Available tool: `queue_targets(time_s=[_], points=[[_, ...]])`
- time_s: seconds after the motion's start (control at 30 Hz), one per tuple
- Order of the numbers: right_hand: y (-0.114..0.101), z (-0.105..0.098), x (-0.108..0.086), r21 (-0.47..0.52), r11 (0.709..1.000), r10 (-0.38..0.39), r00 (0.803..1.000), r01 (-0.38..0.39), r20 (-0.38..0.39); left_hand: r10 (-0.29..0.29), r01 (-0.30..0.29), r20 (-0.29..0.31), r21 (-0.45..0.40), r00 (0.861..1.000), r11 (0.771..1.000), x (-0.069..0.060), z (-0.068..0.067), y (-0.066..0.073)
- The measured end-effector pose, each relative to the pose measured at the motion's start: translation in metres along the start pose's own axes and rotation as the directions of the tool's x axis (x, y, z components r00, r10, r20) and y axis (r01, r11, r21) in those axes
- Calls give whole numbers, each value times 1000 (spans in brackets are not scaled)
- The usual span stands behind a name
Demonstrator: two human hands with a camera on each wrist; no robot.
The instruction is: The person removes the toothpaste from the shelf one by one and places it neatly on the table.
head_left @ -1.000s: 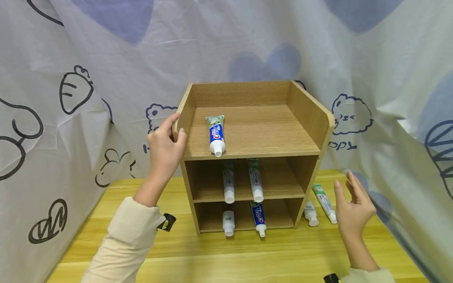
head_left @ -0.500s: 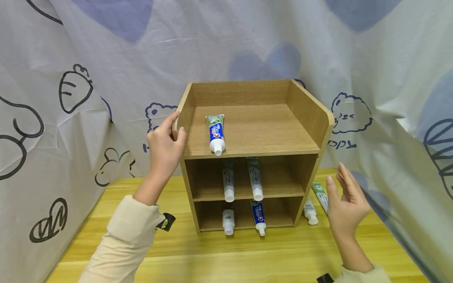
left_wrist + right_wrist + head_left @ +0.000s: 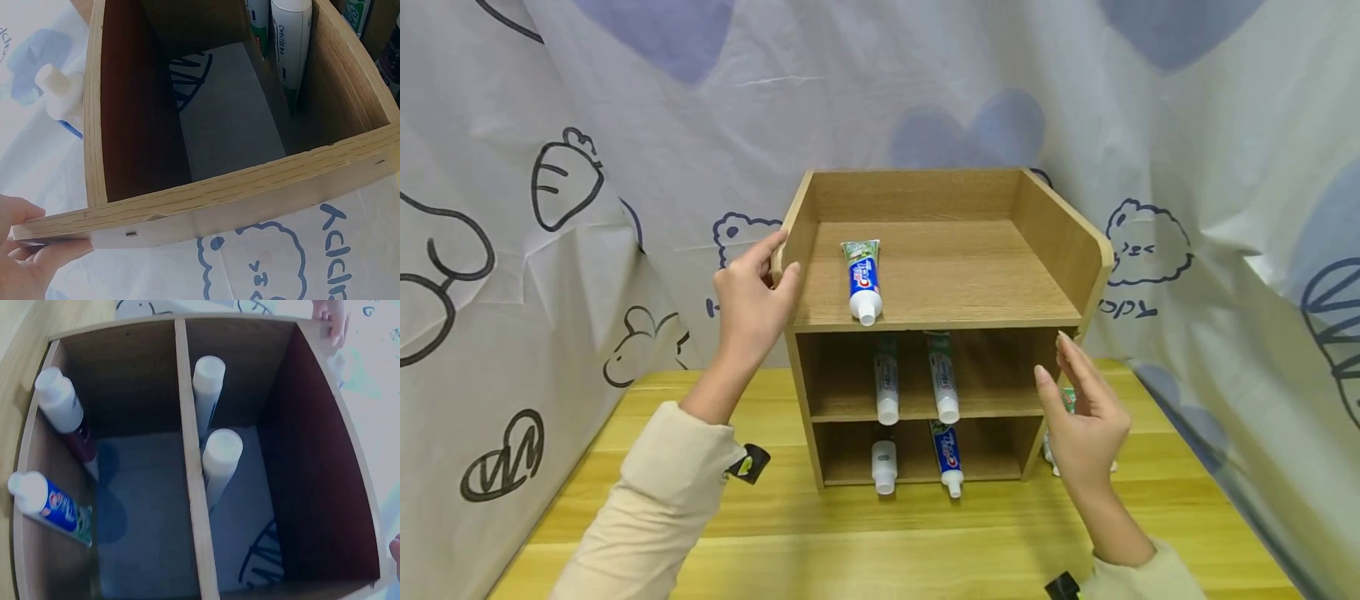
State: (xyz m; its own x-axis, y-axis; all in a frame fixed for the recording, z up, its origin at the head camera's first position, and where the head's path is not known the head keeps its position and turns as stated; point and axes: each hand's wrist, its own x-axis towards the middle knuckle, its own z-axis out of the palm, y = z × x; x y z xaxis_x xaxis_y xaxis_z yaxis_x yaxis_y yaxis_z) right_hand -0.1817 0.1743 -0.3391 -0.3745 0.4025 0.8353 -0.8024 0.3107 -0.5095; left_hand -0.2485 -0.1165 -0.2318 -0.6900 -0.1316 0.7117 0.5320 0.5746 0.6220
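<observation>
My left hand (image 3: pixel 751 304) grips the left side panel of a small wooden shelf unit (image 3: pixel 955 287). In the left wrist view, thumb and fingers of that hand (image 3: pixel 34 262) lie on either face of the panel. A blue, green and white toothpaste tube (image 3: pixel 864 282) lies on the top tier, cap forward. Two white tubes (image 3: pixel 887 387) lie on the middle tier. On the bottom tier are a white-capped tube (image 3: pixel 884 467) and a blue toothpaste tube (image 3: pixel 948 458). Beside the right panel, my right hand (image 3: pixel 1088 429) holds nothing, its fingers extended and thumb apart.
More tubes (image 3: pixel 1069 400) lie on the yellow wooden table (image 3: pixel 820 542) right of the unit, mostly hidden behind my right hand. A white patterned curtain (image 3: pixel 655 217) hangs behind and at both sides.
My right hand has moved left, from over the tubes on the table to the unit's right side. The left hand keeps its grip on the panel, and the tubes stay put.
</observation>
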Motion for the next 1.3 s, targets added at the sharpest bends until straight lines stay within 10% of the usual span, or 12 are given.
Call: queue_targets(time_s=[1.3], points=[[-48, 119, 13, -137, 989, 82, 976, -54, 204, -29, 29, -8, -8, 1000, 1000, 0, 0, 1]])
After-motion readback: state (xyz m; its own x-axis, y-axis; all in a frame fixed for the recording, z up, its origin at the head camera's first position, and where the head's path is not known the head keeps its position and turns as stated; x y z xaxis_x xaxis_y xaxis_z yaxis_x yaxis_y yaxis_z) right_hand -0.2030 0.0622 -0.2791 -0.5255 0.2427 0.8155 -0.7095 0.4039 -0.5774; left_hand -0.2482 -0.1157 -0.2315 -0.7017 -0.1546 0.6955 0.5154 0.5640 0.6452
